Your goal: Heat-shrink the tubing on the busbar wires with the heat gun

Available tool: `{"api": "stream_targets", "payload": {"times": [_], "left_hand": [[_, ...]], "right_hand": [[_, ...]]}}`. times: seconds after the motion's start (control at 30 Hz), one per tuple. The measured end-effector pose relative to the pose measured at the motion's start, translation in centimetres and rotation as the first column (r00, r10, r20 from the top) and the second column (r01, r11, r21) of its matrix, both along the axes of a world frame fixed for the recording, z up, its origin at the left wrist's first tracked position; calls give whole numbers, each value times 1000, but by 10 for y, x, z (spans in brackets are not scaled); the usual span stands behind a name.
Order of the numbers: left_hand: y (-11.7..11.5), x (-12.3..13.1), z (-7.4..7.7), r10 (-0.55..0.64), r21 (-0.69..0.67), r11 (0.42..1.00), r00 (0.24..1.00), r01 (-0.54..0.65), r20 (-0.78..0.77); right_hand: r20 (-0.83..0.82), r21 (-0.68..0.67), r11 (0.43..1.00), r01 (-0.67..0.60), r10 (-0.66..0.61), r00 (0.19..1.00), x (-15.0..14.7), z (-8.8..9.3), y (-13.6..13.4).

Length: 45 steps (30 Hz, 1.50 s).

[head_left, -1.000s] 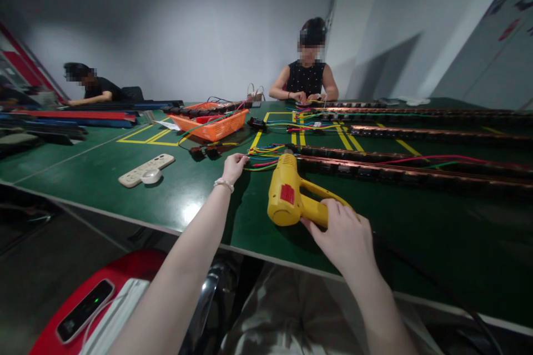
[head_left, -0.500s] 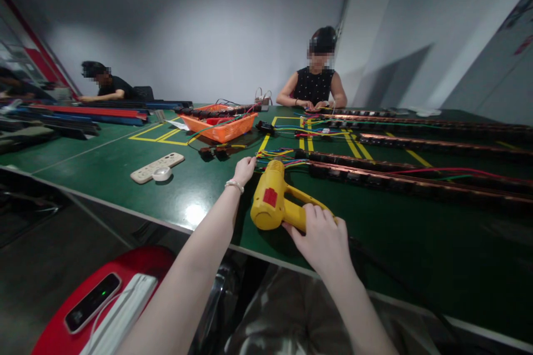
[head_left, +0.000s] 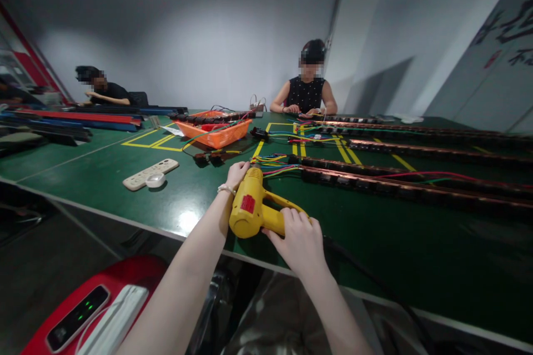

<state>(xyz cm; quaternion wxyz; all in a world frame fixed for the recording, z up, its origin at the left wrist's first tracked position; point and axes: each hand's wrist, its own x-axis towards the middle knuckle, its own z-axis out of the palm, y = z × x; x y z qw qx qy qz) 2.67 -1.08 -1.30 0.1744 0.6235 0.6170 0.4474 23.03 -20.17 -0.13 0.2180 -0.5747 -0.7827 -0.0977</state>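
My right hand [head_left: 297, 236] is wrapped round the handle of a yellow heat gun [head_left: 246, 212], whose nozzle points away from me. The nozzle tip lies close to my left hand [head_left: 237, 173], over the ends of the coloured wires [head_left: 272, 162]. My left fingers are pinched at those wire ends; the exact grip is small and partly hidden by the gun. The wires run rightward into long dark bars with copper strips [head_left: 375, 182] lying on the green table [head_left: 200, 188].
An orange basket [head_left: 216, 137] with wired parts stands beyond my left hand. A beige remote-like object [head_left: 150, 173] and a white round piece [head_left: 155, 180] lie to the left. A black cord [head_left: 366, 269] trails from the gun. One person [head_left: 306, 91] sits opposite, another [head_left: 108, 91] far left.
My right hand has moved the heat gun left, bringing its nozzle closer to my left hand. The left hand stays at the wire ends. The view has turned slightly.
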Motion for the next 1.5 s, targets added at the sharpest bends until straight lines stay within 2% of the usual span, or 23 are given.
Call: {"api": "stream_targets", "payload": {"times": [0.23, 0.5, 0.67, 0.83, 1.13, 1.5], "left_hand": [[-3, 3, 6, -11, 33, 999, 997, 8, 78], [2, 3, -1, -5, 130, 991, 997, -5, 81], [3, 3, -4, 9, 129, 991, 995, -22, 98], [1, 5, -3, 27, 119, 992, 994, -39, 103], [1, 8, -5, 50, 92, 994, 996, -57, 78], [1, 9, -6, 16, -1, 1000, 999, -16, 29]], "right_hand": [[-63, -5, 1000, 25, -25, 998, 10, 3, -2], [-65, -1, 996, 89, -89, 994, 45, -5, -1], [-51, 22, 984, 178, -177, 983, 66, -7, 2], [-16, 64, 973, 222, -221, 975, 71, -10, 2], [24, 126, 971, 205, -209, 978, 53, -16, -6], [-78, 4, 993, 122, -121, 990, 0, -6, -18]]}}
